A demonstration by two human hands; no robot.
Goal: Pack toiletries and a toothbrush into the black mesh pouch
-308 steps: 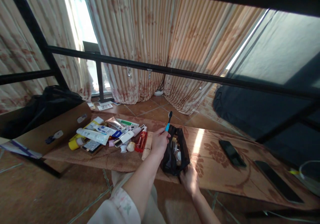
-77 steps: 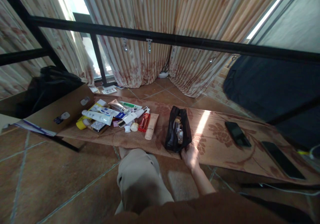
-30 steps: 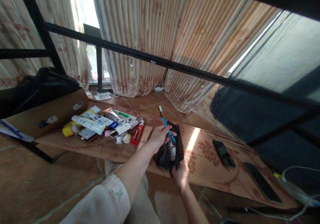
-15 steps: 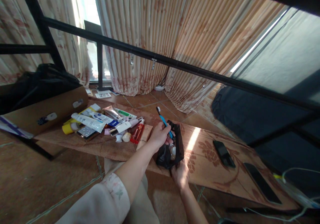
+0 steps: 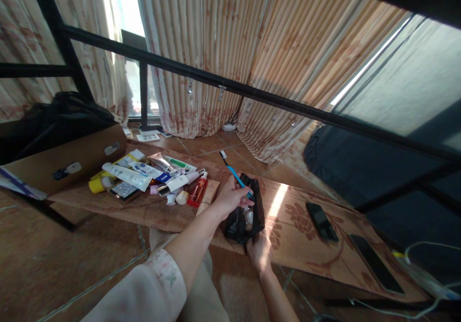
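Note:
My left hand (image 5: 229, 198) is closed round the handle of a blue toothbrush (image 5: 233, 173), whose bristle head points up and to the left. The handle's lower end dips into the mouth of a black pouch (image 5: 238, 222). That pouch stands on a low patterned board (image 5: 298, 226), with small bottles showing inside it. My right hand (image 5: 260, 253) grips the pouch's near end at the board's front edge.
A heap of tubes, bottles and small jars (image 5: 154, 182) lies on the board left of the pouch. A cardboard box (image 5: 61, 164) and a black bag (image 5: 54, 125) sit further left. Two dark phones (image 5: 321, 215) (image 5: 375, 263) lie to the right. A black rail (image 5: 252, 91) crosses before the curtains.
My left hand, out of view 2.6 s ago, came back holding the blue toothbrush. Over the last second the brush has tilted further left and its lower end has sunk into the pouch.

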